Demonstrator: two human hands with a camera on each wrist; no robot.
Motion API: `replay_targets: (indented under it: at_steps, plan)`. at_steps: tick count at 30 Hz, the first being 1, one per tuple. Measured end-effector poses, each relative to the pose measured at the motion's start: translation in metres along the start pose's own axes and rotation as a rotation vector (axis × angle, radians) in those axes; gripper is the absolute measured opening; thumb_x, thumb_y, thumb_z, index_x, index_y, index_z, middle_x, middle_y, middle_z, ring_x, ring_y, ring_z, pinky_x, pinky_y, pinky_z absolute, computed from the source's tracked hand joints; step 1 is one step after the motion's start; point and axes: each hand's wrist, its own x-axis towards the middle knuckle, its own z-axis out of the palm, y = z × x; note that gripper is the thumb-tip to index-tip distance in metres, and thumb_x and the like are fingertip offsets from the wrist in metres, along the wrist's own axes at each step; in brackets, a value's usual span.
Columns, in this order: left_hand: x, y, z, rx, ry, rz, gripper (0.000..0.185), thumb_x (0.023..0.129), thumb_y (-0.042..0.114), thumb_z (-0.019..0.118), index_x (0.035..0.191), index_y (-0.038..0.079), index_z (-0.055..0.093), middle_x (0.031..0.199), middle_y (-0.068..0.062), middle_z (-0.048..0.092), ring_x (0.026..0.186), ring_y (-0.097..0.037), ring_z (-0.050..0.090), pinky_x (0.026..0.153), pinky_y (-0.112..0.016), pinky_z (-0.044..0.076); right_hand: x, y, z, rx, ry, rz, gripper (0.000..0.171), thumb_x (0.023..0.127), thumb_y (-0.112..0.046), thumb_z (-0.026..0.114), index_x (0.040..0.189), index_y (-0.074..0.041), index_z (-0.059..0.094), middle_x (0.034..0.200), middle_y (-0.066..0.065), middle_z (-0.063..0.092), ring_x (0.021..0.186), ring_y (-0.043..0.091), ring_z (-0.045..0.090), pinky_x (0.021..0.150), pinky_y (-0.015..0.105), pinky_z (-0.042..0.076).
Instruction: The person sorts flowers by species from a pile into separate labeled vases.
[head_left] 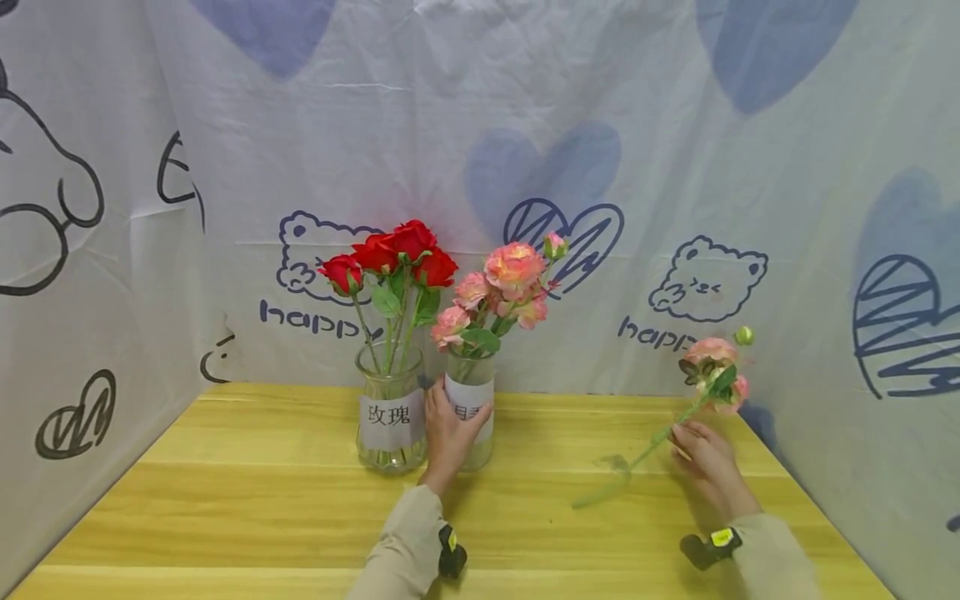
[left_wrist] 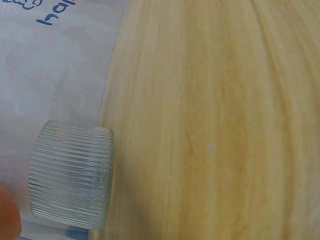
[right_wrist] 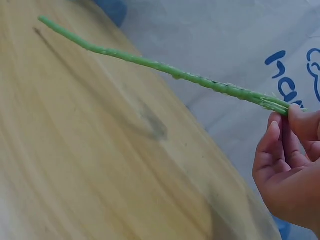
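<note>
My left hand (head_left: 450,425) grips a glass vase (head_left: 480,450) around its paper label; the fingers wrap its left side and the thumb lies across the front. In the left wrist view its ribbed lower glass (left_wrist: 72,175) shows beside a fingertip (left_wrist: 7,215). Several pink flowers (head_left: 513,271) stand in that vase. Off to the right, my right hand (head_left: 705,458) pinches the green stem (right_wrist: 175,74) of a pink flower (head_left: 712,354) between thumb and fingers. The flower head points up and right, and the bare stem end slants down left above the table.
Left of my left hand stands another glass vase (head_left: 390,454) with a white label, holding several red roses (head_left: 412,242). Both vases are near the back edge of the wooden table (head_left: 247,500). A printed cloth (head_left: 420,150) hangs behind and along the sides.
</note>
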Motion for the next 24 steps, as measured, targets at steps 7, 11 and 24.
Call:
replay_targets:
  at_steps: [7,11,24]
  plan:
    - [0.0,-0.001,0.001,-0.002,0.002,0.005,0.079,0.07,0.019,0.086,0.129,-0.01,0.042,0.114,-0.024,0.051,0.103,-0.039,0.05,0.089,-0.054,0.044,0.002,-0.014,0.009,0.104,-0.006,-0.029,0.021,0.1,-0.01,0.051,0.083,-0.017,0.06,0.082,-0.01,0.06,0.081,0.001,0.058,0.073,0.018,0.049]
    - [0.0,-0.002,0.001,-0.011,-0.002,0.004,0.079,0.07,0.019,0.086,0.13,-0.01,0.042,0.114,-0.024,0.051,0.103,-0.039,0.049,0.089,-0.054,0.044,0.003,-0.023,0.016,0.12,-0.016,-0.057,0.019,0.099,-0.009,0.052,0.083,-0.015,0.059,0.083,-0.009,0.059,0.082,0.002,0.058,0.075,0.019,0.048]
    - [0.001,-0.004,0.002,0.004,0.01,0.013,0.079,0.07,0.019,0.086,0.129,-0.01,0.043,0.113,-0.024,0.052,0.102,-0.039,0.05,0.088,-0.054,0.044,0.012,-0.059,0.047,0.238,-0.014,-0.047,0.015,0.101,-0.009,0.045,0.091,-0.011,0.056,0.084,-0.006,0.056,0.083,0.004,0.054,0.072,0.019,0.046]
